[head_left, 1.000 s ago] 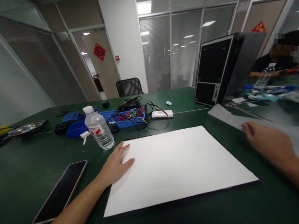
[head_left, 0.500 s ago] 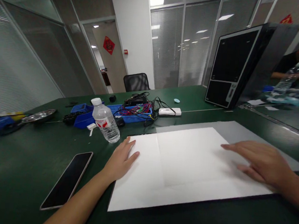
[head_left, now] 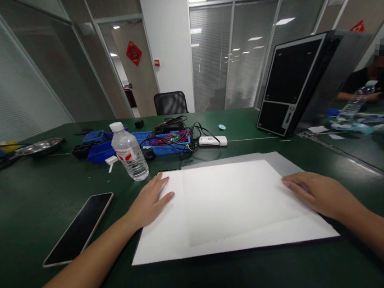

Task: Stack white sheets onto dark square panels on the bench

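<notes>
A large white board [head_left: 169, 237] lies flat on the green table [head_left: 267, 282]. A thin, paler translucent sheet [head_left: 237, 198] lies on top of it, reaching past its far right edge. My left hand [head_left: 147, 203] rests flat and open on the board's left edge, close to a water bottle [head_left: 128, 151]. My right hand [head_left: 313, 192] lies flat on the right side of the thin sheet, fingers stretched out.
A black phone [head_left: 78, 230] lies face up at the left. Behind the bottle are blue trays with wires [head_left: 168, 141], a white device [head_left: 212, 140] and a metal dish [head_left: 40, 146]. A computer case [head_left: 300, 82] stands at the back right. Another person [head_left: 374, 80] sits beyond it.
My right hand pulled the thin sheet from the right side of the table onto the white board and now rests on it. My left hand stayed on the board's left edge.
</notes>
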The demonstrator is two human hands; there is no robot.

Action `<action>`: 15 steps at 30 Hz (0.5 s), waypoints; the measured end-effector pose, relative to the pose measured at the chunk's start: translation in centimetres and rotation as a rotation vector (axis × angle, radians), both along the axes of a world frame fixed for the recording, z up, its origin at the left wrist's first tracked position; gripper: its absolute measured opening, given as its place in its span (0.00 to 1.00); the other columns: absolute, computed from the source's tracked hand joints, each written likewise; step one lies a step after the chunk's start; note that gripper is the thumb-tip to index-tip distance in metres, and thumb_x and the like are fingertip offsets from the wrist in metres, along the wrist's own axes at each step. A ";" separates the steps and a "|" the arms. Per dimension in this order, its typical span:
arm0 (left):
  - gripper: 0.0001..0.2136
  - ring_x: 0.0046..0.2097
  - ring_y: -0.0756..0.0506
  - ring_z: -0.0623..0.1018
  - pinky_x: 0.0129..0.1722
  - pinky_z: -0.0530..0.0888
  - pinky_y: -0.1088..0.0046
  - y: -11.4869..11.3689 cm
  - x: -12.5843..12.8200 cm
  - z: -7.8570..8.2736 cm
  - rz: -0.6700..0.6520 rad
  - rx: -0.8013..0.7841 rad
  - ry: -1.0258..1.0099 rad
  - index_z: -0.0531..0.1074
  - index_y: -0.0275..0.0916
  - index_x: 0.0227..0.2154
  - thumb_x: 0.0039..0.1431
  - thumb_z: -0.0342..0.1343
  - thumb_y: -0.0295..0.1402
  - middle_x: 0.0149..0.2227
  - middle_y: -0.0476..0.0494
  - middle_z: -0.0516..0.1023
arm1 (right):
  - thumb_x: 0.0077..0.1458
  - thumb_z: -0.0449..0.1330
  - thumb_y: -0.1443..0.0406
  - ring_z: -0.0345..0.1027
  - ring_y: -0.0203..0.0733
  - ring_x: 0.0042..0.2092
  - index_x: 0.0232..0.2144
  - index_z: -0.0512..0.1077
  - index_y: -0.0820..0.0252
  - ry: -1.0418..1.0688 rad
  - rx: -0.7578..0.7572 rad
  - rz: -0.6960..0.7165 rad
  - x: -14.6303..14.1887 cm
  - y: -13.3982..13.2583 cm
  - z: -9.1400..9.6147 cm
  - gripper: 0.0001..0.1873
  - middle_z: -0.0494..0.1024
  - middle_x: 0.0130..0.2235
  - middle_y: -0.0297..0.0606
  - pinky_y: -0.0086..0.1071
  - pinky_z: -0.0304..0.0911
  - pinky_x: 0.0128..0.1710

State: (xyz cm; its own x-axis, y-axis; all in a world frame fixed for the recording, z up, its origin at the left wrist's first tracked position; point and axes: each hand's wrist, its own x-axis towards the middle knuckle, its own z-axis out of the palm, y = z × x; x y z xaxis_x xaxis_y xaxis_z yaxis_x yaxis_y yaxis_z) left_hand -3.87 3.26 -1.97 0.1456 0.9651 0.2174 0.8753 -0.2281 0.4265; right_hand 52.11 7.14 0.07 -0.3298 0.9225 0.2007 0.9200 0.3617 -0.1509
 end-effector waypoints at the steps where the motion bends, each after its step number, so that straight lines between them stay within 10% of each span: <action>1: 0.38 0.77 0.30 0.60 0.76 0.56 0.46 0.0 0.0 0.0 -0.001 0.002 0.001 0.70 0.34 0.67 0.68 0.48 0.61 0.77 0.26 0.57 | 0.72 0.46 0.44 0.79 0.58 0.53 0.51 0.84 0.57 0.002 0.024 0.034 -0.5 -0.2 0.0 0.33 0.84 0.53 0.45 0.54 0.73 0.54; 7: 0.36 0.76 0.29 0.62 0.74 0.59 0.44 0.0 0.1 0.0 0.000 0.018 -0.003 0.70 0.35 0.67 0.66 0.54 0.58 0.76 0.26 0.58 | 0.72 0.47 0.47 0.78 0.57 0.53 0.51 0.83 0.57 0.084 0.184 0.141 -1.2 -0.7 0.2 0.31 0.84 0.53 0.46 0.54 0.73 0.54; 15: 0.32 0.76 0.30 0.61 0.75 0.59 0.44 0.1 -0.4 0.0 -0.071 0.036 0.029 0.67 0.34 0.69 0.66 0.53 0.45 0.76 0.26 0.58 | 0.72 0.48 0.44 0.74 0.58 0.59 0.55 0.80 0.58 0.060 -0.018 -0.020 0.4 0.4 -0.3 0.31 0.80 0.60 0.46 0.55 0.69 0.61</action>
State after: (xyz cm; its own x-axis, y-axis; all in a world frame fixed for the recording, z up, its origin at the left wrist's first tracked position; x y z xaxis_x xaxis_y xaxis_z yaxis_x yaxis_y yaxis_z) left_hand -4.22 3.35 -2.00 0.2199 0.9439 0.2463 0.8683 -0.3045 0.3915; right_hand 52.54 7.54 -0.21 -0.2990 0.9324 0.2032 0.9161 0.3400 -0.2126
